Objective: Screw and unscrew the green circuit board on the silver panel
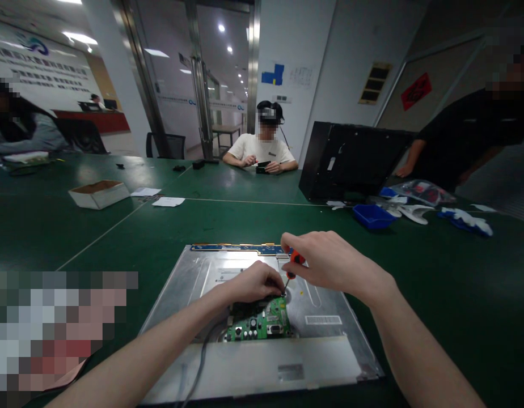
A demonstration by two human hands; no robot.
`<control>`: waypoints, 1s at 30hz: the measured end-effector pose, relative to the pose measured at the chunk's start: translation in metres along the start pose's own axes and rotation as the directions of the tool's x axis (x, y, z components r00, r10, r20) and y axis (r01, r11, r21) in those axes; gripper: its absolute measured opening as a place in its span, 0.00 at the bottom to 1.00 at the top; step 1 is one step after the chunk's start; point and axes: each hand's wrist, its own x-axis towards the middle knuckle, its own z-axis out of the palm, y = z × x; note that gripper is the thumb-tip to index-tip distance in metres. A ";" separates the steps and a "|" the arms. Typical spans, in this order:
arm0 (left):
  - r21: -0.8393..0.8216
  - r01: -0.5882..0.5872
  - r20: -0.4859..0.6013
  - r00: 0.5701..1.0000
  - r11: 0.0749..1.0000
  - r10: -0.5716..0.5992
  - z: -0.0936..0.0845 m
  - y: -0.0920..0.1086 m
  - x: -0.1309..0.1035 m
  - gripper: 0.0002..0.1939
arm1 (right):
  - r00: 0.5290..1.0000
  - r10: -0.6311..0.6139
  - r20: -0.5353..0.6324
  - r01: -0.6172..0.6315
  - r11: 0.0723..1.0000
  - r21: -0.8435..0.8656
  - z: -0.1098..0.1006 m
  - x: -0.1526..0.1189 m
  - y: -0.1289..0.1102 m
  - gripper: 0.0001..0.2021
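A flat metal display panel [330, 340] lies on the green table in front of me, back side up. On its middle sits a green circuit board [262, 323], partly covered by my left hand [257, 281]. The fingers of that hand are curled together at the board's upper right corner; what they pinch, if anything, is hidden. My right hand [321, 258] grips a red and black screwdriver [295, 263] from above. The screwdriver's shaft slants down to the board's corner, beside my left fingertips. A blue circuit strip [232, 248] runs along the panel's far edge.
A grey cable [201, 362] crosses the panel's near left part. Beyond the panel stand a black monitor [351, 161], a blue tray [372, 216], gloves [466, 220] and a white open box [99, 194]. One person [266, 147] sits opposite; another [470, 130] stands at right.
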 end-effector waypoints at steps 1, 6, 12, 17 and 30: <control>0.005 0.000 0.002 1.000 1.000 0.000 0.000 0.001 0.000 0.08 | 1.000 0.004 0.000 -0.004 1.000 -0.011 0.000 0.000 0.000 0.06; -0.019 -0.007 0.000 1.000 1.000 0.007 0.000 0.003 0.000 0.10 | 0.997 -0.072 -0.011 0.072 0.995 0.074 -0.002 -0.005 0.003 0.08; -0.020 -0.006 0.002 1.000 1.000 0.006 0.001 0.000 0.000 0.08 | 0.999 -0.033 -0.039 0.032 0.999 -0.011 0.002 0.000 -0.001 0.05; -0.028 0.000 -0.004 1.000 1.000 0.000 0.002 -0.004 0.000 0.09 | 0.998 -0.051 -0.029 0.052 0.999 0.010 0.001 -0.001 -0.002 0.08; -0.010 0.004 0.001 1.000 1.000 -0.004 0.001 -0.001 0.000 0.09 | 1.000 -0.022 -0.011 0.022 1.000 -0.010 0.001 0.000 -0.001 0.08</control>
